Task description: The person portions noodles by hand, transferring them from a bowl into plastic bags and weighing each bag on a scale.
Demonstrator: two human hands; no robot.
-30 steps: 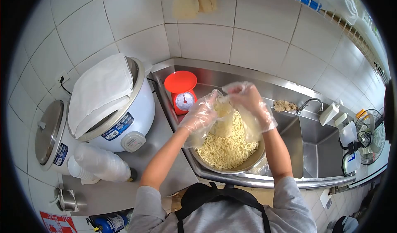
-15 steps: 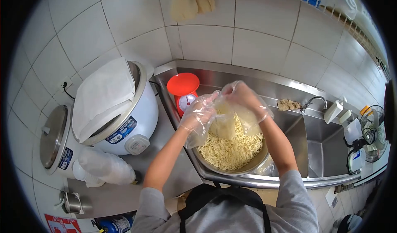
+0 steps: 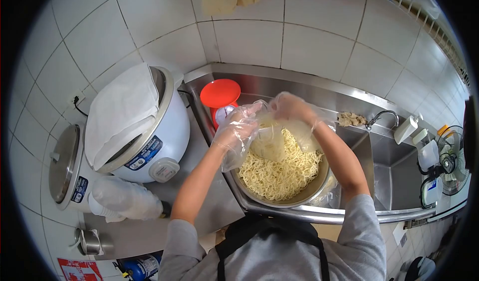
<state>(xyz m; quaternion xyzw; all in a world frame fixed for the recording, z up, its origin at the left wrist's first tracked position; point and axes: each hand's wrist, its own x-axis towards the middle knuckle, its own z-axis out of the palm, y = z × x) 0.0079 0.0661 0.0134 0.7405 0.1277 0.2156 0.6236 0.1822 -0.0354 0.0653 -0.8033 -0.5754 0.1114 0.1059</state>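
Both my hands wear loose clear plastic gloves and are raised over a big round metal bowl (image 3: 324, 174). Pale yellow noodles (image 3: 282, 176) fill the bowl. Between the hands hangs a clear plastic bag (image 3: 269, 145), its lower part in front of the noodles. My left hand (image 3: 242, 124) pinches the bag's upper left edge. Closed at the bag's upper right is my right hand (image 3: 292, 109); its fingertips are partly hidden by the plastic. Just behind my left hand stands a red kitchen scale (image 3: 220, 94) with a round dial.
A large rice cooker (image 3: 172, 126) with a white cloth (image 3: 122, 109) on it stands left, near wrapped cups (image 3: 124, 196). The bowl sits at the steel sink (image 3: 394, 176). Right are a faucet (image 3: 381, 116), a rag (image 3: 351, 119), bottles and a fan (image 3: 449, 156).
My right hand has shifted slightly up and left, and my left hand slightly left. Both still hold the bag above the noodles. The whole view has tilted a little.
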